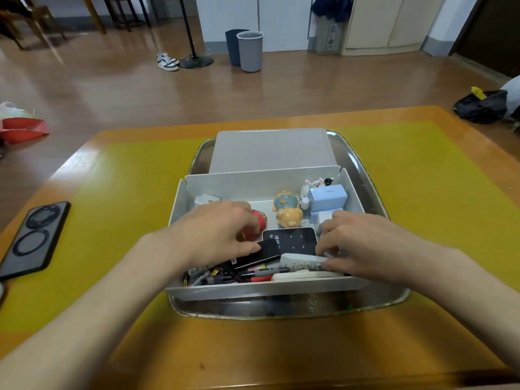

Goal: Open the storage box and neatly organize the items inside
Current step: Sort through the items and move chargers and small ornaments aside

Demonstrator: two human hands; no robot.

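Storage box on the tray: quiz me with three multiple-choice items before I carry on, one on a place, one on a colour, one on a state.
1. Where is the phone lying?
A. inside the box
B. on the table left of the tray
C. on the floor

2. What colour is the blocky item in the box's far right corner?
A. light blue
B. red
C. black

3. What state is the storage box in?
A. open
B. lidded
C. overturned

Key: 1 B, it rests on the yellow mat outside the tray. 2 A, pale blue faces show. 3 A, both hands reach in among visible contents.
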